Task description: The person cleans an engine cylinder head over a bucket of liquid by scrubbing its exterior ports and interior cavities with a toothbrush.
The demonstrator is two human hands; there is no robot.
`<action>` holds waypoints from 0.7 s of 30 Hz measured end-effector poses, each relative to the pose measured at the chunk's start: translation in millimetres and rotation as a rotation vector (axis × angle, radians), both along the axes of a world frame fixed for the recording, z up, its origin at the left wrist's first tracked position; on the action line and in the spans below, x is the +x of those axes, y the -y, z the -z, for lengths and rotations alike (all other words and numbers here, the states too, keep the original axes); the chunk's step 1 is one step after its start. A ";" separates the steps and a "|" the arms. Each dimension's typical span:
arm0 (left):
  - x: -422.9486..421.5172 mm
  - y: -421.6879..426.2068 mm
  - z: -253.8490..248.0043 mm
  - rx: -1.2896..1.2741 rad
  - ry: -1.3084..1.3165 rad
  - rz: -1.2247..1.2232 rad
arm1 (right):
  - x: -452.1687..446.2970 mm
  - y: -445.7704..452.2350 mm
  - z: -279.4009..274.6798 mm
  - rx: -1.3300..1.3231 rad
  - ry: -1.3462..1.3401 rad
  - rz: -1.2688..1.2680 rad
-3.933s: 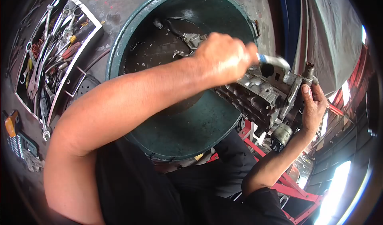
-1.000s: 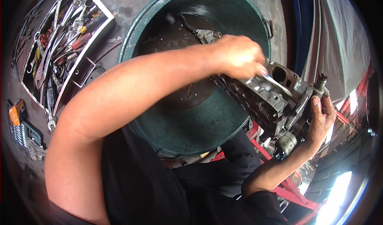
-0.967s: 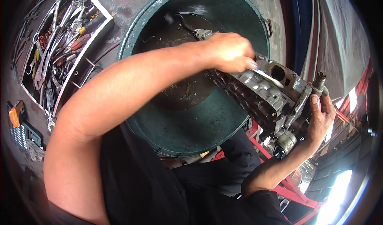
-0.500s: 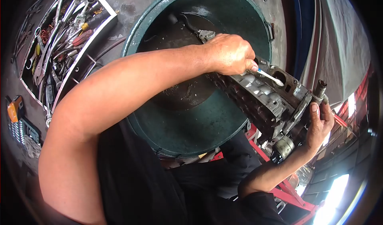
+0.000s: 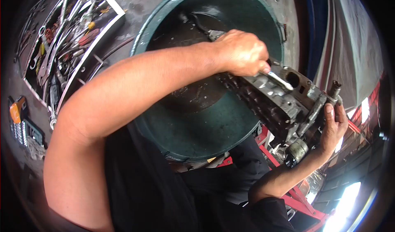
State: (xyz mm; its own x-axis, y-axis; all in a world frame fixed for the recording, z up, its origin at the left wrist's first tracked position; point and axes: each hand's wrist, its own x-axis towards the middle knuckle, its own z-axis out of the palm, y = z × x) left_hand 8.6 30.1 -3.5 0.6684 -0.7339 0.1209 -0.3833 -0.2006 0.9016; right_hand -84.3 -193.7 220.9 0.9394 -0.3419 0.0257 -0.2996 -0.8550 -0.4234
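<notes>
My left hand (image 5: 245,53) is closed around a white toothbrush (image 5: 281,81), its head pointing down to the right. The brush head lies against a grey, grimy engine cylinder head (image 5: 269,93), beside a round port opening (image 5: 292,79). My right hand (image 5: 335,123) grips the far right end of the cylinder head, with thumb and fingers around the base of a short metal pipe stub (image 5: 335,88). The cylinder head slants across the right side of a green tub (image 5: 142,32). A grey metal piece with a dark curved stem (image 5: 214,34) shows behind my left hand; its kind is unclear.
Dark liquid (image 5: 181,38) lies in the tub's bottom. To the left stands a metal tray (image 5: 119,16) full of wrenches, pliers and screwdrivers. An orange-and-black tool (image 5: 16,109) and a socket set (image 5: 31,131) are at far left. Red metal bars (image 5: 294,199) stand at lower right.
My left hand and the toothbrush have shifted slightly; the brush head now sits a little farther from the port opening. My right hand keeps its grip. The whole view has moved slightly.
</notes>
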 end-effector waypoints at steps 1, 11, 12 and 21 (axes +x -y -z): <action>-1.9 -5.6 -2.7 -0.012 -0.021 -0.004 | -0.4 1.8 0.1 0.014 0.009 0.013; -9.0 -11.0 9.4 0.055 -0.185 0.102 | 1.3 -2.9 -2.5 -0.002 -0.012 -0.006; -3.2 -14.8 29.1 0.219 -0.193 0.117 | 0.6 -1.7 -2.5 0.002 -0.012 -0.009; -12.8 -22.9 14.1 0.511 -0.321 0.124 | -3.0 -10.1 2.4 0.025 0.019 0.016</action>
State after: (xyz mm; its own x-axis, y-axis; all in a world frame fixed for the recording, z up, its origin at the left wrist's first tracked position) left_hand -4.1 53.0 -17.6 0.5194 -0.7203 -0.4599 -0.1565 -0.6092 0.7774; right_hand -87.3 -183.7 218.5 0.9333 -0.3574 0.0349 -0.3045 -0.8391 -0.4507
